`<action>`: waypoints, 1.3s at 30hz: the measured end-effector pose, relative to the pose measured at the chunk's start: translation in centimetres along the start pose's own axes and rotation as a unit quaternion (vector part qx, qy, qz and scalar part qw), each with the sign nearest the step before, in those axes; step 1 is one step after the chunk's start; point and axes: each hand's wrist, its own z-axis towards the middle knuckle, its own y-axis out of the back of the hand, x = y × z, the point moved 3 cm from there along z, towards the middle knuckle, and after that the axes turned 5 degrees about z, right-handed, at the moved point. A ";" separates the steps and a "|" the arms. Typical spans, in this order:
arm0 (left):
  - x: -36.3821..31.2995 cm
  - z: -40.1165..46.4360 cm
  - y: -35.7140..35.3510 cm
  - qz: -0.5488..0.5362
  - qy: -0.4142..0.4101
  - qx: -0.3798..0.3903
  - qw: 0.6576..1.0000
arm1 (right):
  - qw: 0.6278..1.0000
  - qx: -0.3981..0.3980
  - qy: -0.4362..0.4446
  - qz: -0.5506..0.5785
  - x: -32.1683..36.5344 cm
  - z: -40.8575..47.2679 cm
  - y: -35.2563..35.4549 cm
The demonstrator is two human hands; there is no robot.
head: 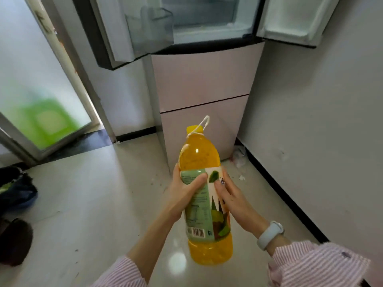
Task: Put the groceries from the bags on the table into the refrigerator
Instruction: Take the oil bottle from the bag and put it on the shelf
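Note:
A large orange juice bottle (199, 156) with a yellow cap, a white carry loop and a green-and-white label is held upright in front of me. My left hand (184, 191) wraps its left side at the label. My right hand (234, 197) presses against the label's right side. The refrigerator (203, 79) stands straight ahead with both upper doors swung open. Its upper compartment (207, 27) shows a white shelf at the top of the view. The left door carries a clear door bin (151, 27). The two pink lower drawers are closed.
A grey wall (321, 121) runs along the right, with scraps of litter (238, 158) on the floor at its base. A frosted glass door (41, 100) stands at the left. Dark bags (16, 189) lie on the floor at the far left.

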 end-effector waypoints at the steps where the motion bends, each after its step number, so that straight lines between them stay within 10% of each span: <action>1: -1.2 2.2 -1.0 0.001 -0.012 0.012 1.000 | 1.000 -0.004 0.007 0.003 1.2 1.3 1.6; 20: -33.2 37.5 -4.9 -0.013 -0.361 -0.041 0.932 | 0.948 -0.032 0.305 -0.090 33.8 31.2 16.9; 39: -60.1 62.6 -5.5 0.174 -0.639 -0.226 0.715 | 0.805 -0.013 0.580 -0.127 64.3 52.5 24.8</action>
